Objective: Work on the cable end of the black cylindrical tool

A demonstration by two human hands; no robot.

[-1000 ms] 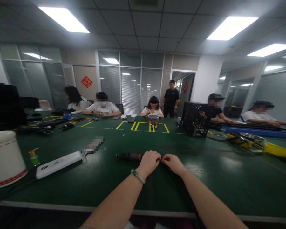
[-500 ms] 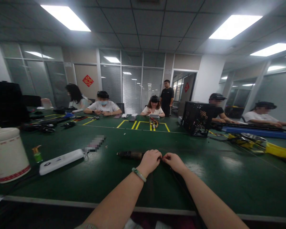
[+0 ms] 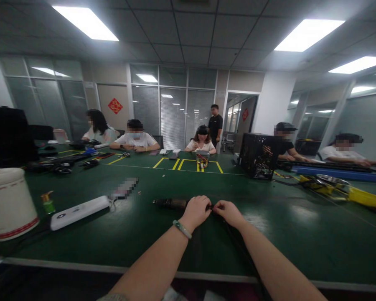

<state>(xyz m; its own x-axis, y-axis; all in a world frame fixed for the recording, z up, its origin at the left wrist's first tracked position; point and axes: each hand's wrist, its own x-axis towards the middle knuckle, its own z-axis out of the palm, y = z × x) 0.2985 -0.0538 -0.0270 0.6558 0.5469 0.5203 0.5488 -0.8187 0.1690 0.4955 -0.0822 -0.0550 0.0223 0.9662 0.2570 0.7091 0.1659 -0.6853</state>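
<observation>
A dark, slim electric screwdriver (image 3: 171, 203) lies across the green table, its narrow tip pointing left. My left hand (image 3: 198, 210), below a green bangle (image 3: 182, 229) on the wrist, is closed over its rear part. Close beside it, my right hand (image 3: 228, 212) pinches the cord end at the back of the tool. The fingertips of both hands nearly meet there, so the exact grip is partly hidden. From under my right hand a black cord (image 3: 242, 244) runs down toward the near table edge.
To the left are a white power strip (image 3: 80, 213), a small green bottle (image 3: 48, 202) and a large white canister (image 3: 11, 202). A black computer case (image 3: 258, 156) stands at the far right, near yellow straps (image 3: 368, 200). Several people sit around the table; one stands behind.
Both hands stay on the tool and its cord end, with only a slight shift of the fingers. In the background the standing person has moved a little left.
</observation>
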